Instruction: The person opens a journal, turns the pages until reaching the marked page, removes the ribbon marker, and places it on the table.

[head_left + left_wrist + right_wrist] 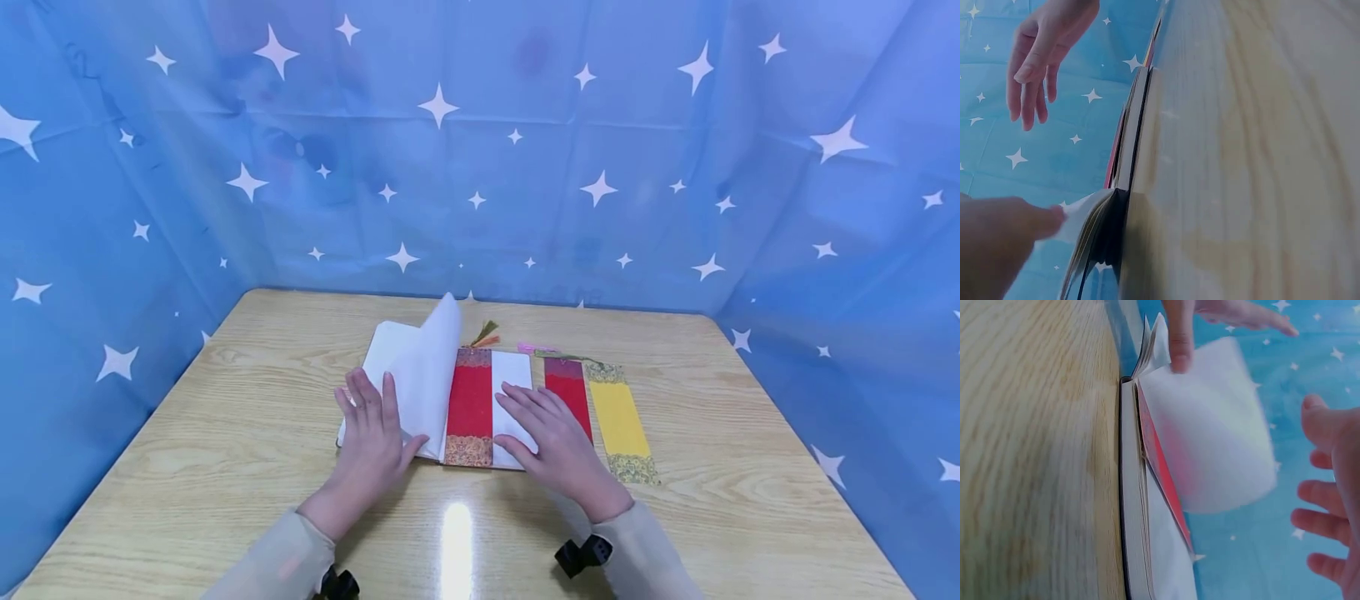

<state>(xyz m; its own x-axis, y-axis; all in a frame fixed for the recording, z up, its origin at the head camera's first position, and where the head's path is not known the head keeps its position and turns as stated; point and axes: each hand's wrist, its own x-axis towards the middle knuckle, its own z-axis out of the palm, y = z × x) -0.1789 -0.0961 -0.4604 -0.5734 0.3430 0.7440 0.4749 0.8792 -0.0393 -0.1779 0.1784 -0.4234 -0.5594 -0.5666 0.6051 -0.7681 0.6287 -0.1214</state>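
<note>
An open notebook lies on the table, with one white page standing up in a curve near the spine. Against the base of that page is my left hand, fingers straight and spread over the left side, thumb at the page's edge. A red bookmark with patterned ends lies along the spine on the right-hand page. My right hand hovers over the right part of the notebook, fingers loosely extended and holding nothing. In the right wrist view, a gap separates its fingers from the raised page.
Right of the notebook lie another red bookmark, partly covered by my right hand, and a yellow bookmark. Green and orange tassels stick out past the notebook's top edge. A blue star-patterned cloth hangs behind the wooden table.
</note>
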